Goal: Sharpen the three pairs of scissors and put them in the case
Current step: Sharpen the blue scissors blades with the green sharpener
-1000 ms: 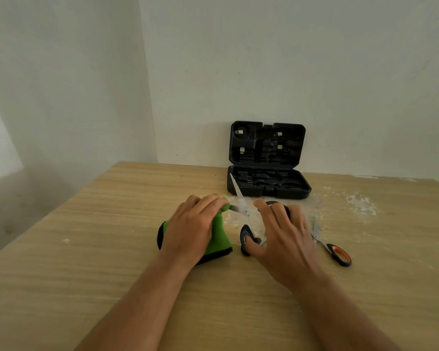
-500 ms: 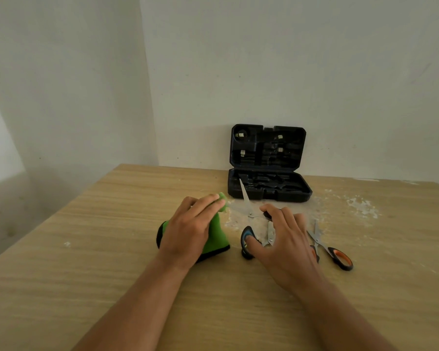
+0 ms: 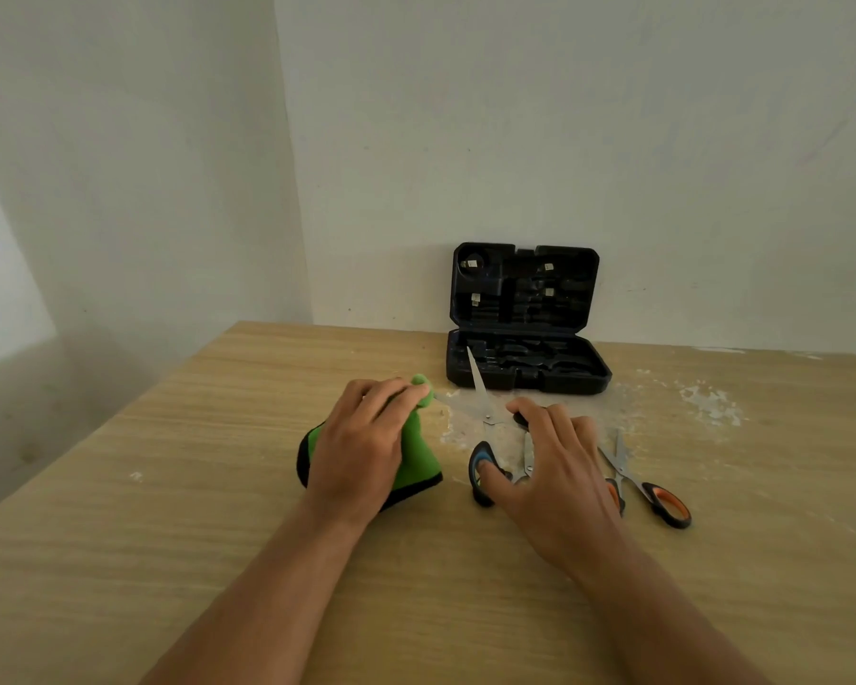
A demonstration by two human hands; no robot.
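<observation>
**Steady the sharpener, draw the blade through evenly**

The left hand point(image 3: 362, 447) lies over the green sharpener point(image 3: 418, 462) at about 9 o'clock of the work area, fingers wrapped down over its top to pin it to the bench point(image 3: 218, 487). The right hand point(image 3: 554, 482) holds the blue-handled scissors point(image 3: 483, 467), thumb in one loop and fingers curled over the other; the blades are spread wide, one pointing to 12 o'clock toward the open black case point(image 3: 525, 368), the other reaching into the sharpener's slot. To do this well, I judge the base should stay pressed flat while the blade is pulled in one smooth, level stroke. The orange-handled scissors point(image 3: 648, 491) lie at 3 o'clock, beside a third pair partly hidden under the right hand.
</observation>
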